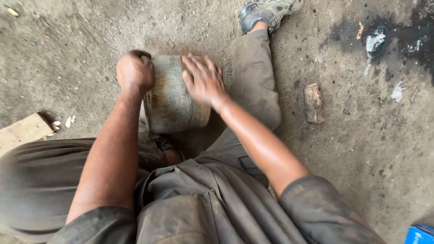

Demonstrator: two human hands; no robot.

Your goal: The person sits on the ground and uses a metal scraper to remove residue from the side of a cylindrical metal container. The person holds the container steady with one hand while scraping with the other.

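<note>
A dull grey metal cylinder [172, 101] lies on its side on the dirt floor between my legs. My left hand [134, 70] is closed in a fist against its far left end; whether it holds something small is hidden. My right hand [202, 79] rests flat on top of the cylinder near its right side, fingers spread. My right leg in olive work trousers stretches out past the cylinder, ending in a worn shoe [266, 12].
A small rusty brown block [313, 103] lies on the floor to the right. A piece of light wood board [22, 132] sits at the left edge. Dark oily stains and paper scraps [374, 43] mark the top right. A blue box corner [420, 235] shows bottom right.
</note>
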